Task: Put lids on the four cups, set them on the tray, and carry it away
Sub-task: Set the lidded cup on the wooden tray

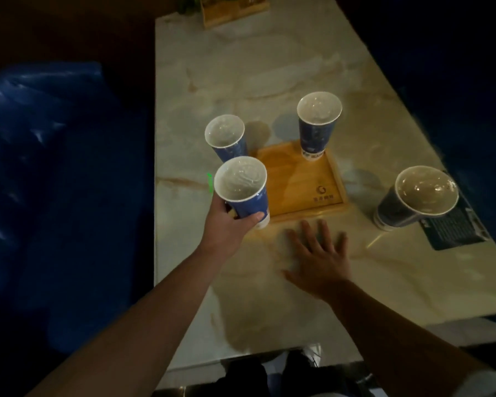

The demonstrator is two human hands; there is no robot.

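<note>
— Cup positions?
— One blue paper cup with clear domed lid stood on the square wooden tray; left hand clamped another beside it.
— Right hand?
— Flat, fingers spread, on the marbled table.

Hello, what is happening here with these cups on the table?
A person is collecting four blue paper cups with clear lids onto a square wooden tray on a marble table. The left hand grips one lidded cup near the tray's edge. The right hand is open, flat over the table. One cup stands on the tray; two others, left and right, stand on the table.
</note>
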